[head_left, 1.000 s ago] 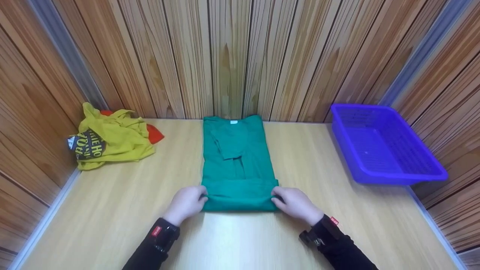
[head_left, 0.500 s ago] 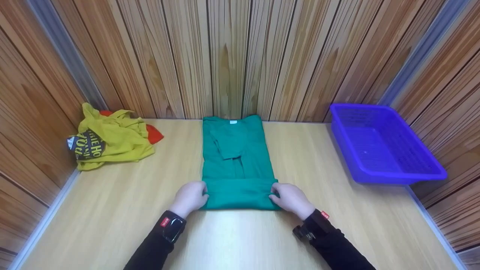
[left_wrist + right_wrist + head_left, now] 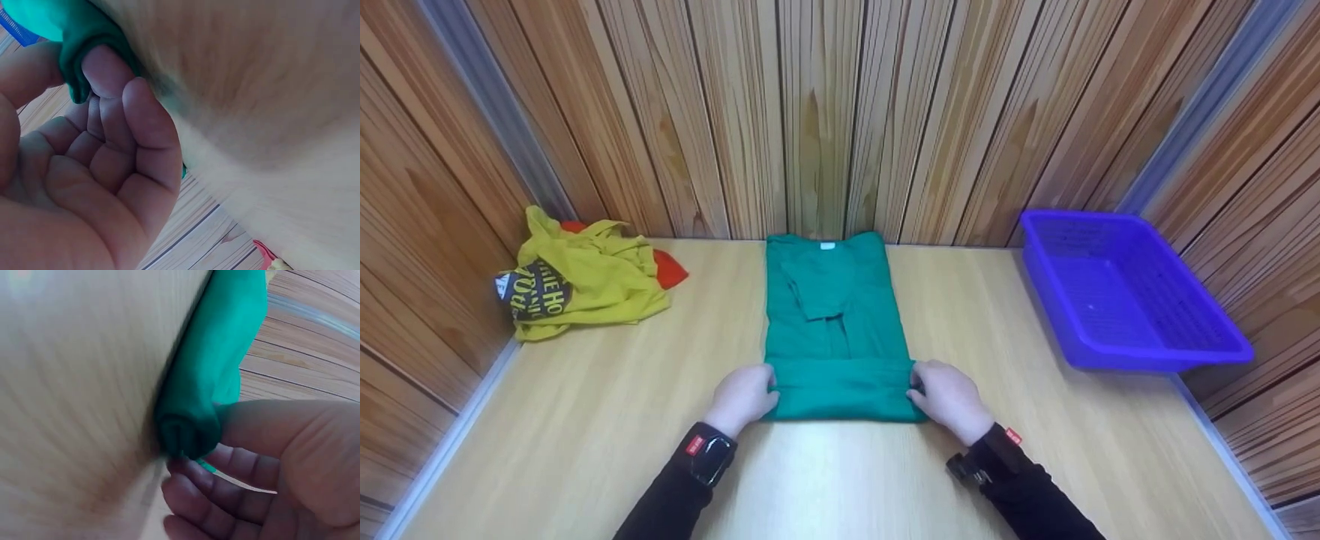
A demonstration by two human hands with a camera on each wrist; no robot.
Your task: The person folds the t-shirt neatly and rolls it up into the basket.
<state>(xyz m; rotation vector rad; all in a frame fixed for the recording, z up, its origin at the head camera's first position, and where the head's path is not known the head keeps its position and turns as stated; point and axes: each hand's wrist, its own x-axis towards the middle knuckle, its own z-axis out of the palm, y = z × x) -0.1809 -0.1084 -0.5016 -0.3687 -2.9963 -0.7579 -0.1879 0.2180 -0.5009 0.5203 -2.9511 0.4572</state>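
Note:
A green T-shirt lies folded into a long rectangle in the middle of the table, its neck with a white label at the far end and its near end turned over in a band. My left hand pinches the band's left corner; in the left wrist view the cloth passes between thumb and curled fingers. At the right corner, my right hand pinches the band too. The right wrist view shows the rolled end of the cloth held between thumb and fingertips.
A crumpled yellow shirt with dark print lies at the left, over something red. At the right stands a purple plastic basket. Wood-panelled walls enclose the table at the back and sides.
Both hands have shifted slightly away from the body, and the front band lies flatter and smoother. Over the last half second the right hand has moved a little outward to the right.

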